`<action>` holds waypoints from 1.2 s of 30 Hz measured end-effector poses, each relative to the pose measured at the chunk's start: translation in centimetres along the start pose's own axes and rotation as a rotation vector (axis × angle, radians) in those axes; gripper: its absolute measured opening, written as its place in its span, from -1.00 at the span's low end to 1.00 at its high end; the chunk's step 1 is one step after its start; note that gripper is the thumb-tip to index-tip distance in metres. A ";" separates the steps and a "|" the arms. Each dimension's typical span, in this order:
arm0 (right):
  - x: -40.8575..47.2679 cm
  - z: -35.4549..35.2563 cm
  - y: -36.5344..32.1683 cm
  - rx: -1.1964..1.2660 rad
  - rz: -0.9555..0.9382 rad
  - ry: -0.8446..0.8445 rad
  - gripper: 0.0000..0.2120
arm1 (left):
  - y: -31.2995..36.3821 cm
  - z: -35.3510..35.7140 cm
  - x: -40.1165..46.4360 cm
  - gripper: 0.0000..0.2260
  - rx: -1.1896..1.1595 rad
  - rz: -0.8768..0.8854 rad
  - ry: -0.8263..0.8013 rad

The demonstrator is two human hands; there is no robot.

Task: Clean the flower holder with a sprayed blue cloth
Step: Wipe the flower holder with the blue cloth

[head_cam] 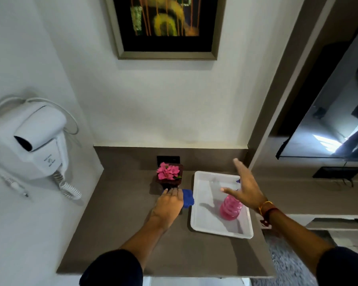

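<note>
A dark square flower holder (170,182) with a pink flower (167,171) in it stands near the back of the grey-brown counter. My left hand (170,205) rests on a blue cloth (188,198) just in front of the holder, fingertips touching the holder's base. My right hand (243,187) hovers open, fingers spread, above a white tray (203,221). A spray bottle of pink liquid (230,209) stands in the tray, its top partly hidden behind my right hand.
A white wall-mounted hair dryer (33,141) with a coiled cord hangs on the left wall. A dark socket plate (168,158) sits behind the holder. A framed picture (165,27) hangs above. A dark screen (329,120) is mounted at right.
</note>
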State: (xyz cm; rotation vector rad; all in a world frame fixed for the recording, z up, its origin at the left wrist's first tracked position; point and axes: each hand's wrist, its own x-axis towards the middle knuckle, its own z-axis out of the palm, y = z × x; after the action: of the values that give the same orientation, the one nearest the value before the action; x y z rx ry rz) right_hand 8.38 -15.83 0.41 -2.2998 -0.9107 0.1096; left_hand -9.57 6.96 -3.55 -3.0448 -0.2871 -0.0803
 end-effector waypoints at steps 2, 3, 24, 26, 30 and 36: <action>1.6 1.7 -3.1 -0.055 -0.066 -0.168 0.00 | -0.4 -0.2 -0.4 -0.61 -0.025 -0.023 -0.010; 2.5 2.9 -4.6 -0.085 -0.086 -0.246 0.00 | -0.6 -0.2 -0.7 -0.62 -0.052 -0.040 -0.027; 11.2 10.6 -13.5 -0.449 0.024 -0.601 -0.01 | -2.2 5.3 -3.6 -0.59 -1.955 -1.397 0.419; 11.6 10.9 -13.5 -0.493 0.029 -0.588 -0.03 | -1.3 4.9 -1.6 -0.59 -1.765 -1.338 0.625; 12.4 11.3 -13.8 -0.561 0.006 -0.547 -0.28 | 2.3 5.9 1.4 -0.54 -1.409 -1.063 0.808; 12.9 11.8 -14.5 -0.651 -0.023 -0.578 -0.34 | 5.7 12.7 2.3 -0.37 -1.021 -0.747 0.690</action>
State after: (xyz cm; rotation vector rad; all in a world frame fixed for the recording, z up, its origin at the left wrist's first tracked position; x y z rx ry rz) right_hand 6.15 6.74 1.91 -2.9213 -1.4201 0.5633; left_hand -5.70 2.95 -16.53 -3.1843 -1.6909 -1.7181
